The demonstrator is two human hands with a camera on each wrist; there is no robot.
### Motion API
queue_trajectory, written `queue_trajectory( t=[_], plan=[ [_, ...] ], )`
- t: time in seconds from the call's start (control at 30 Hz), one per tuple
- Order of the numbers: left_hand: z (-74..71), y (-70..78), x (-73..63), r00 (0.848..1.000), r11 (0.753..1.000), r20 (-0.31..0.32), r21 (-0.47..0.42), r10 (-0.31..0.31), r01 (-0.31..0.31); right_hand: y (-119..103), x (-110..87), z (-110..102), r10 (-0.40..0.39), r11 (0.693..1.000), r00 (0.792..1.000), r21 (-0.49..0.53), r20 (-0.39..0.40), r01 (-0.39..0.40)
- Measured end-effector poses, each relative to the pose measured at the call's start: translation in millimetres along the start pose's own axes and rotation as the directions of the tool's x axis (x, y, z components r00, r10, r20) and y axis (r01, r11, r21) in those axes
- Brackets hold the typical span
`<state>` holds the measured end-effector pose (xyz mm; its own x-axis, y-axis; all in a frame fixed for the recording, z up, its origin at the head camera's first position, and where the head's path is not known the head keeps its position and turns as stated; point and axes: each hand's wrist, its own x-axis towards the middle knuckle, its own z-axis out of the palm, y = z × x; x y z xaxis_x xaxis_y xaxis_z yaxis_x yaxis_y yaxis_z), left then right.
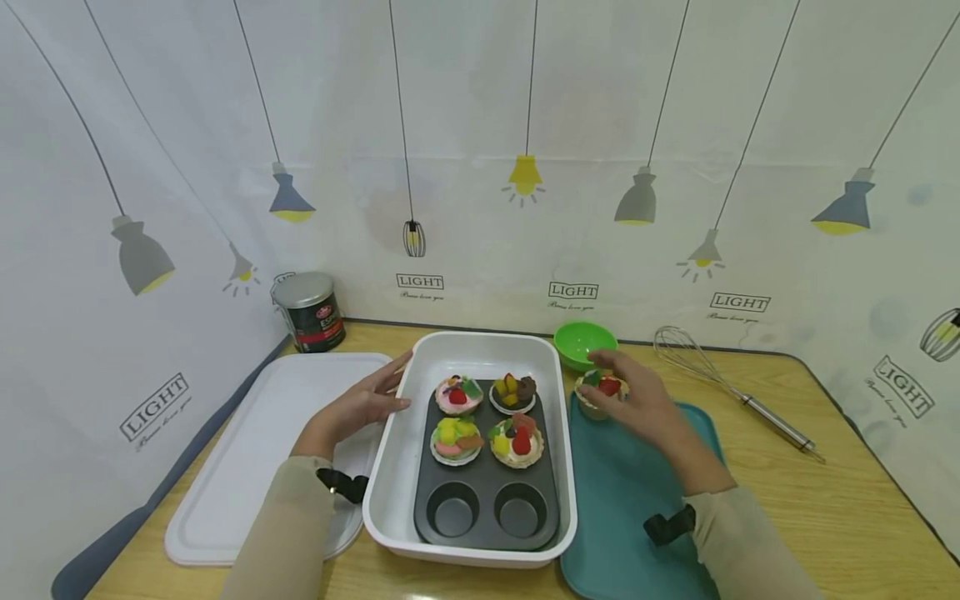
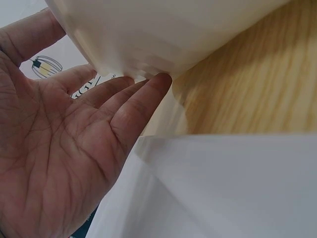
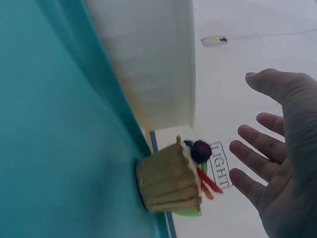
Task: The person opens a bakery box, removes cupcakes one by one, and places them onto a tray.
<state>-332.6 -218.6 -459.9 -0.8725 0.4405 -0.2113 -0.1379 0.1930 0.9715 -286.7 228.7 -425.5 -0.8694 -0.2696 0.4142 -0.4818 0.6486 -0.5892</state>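
A white rectangular tub stands in the middle, with a dark muffin tin inside. Several toy fruit tarts sit in the tin's back cups, among them a pink one; the front two cups hold nothing. My left hand touches the tub's left wall with extended fingers, and in the left wrist view the fingertips meet that wall. Above another fruit tart on the teal tray hovers my right hand, fingers spread. The right wrist view shows a gap between hand and tart.
At the left lies a white lid, and a coffee tin stands behind it. A green bowl is at the back, right of the tub. Further right lies a whisk on the wooden table. A printed curtain rises behind.
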Motion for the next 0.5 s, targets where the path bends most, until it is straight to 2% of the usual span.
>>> queue_trajectory(
  t=[0.23,0.37,0.5],
  plan=[
    [0.7,0.4,-0.7,1.000,1.000,-0.012,0.011,-0.004,0.004,-30,-2.7,14,-0.076,0.996,0.993,0.059,0.089,0.071],
    [1.0,0.7,-1.0,1.000,1.000,-0.013,0.010,-0.005,0.005,-46,-8.0,32,-0.134,0.990,0.976,0.066,0.172,0.125],
    [0.7,1.0,-0.8,1.000,1.000,-0.011,0.010,-0.009,0.009,-57,-14.2,50,-0.155,0.987,0.960,0.001,0.234,0.159]
  ],
)
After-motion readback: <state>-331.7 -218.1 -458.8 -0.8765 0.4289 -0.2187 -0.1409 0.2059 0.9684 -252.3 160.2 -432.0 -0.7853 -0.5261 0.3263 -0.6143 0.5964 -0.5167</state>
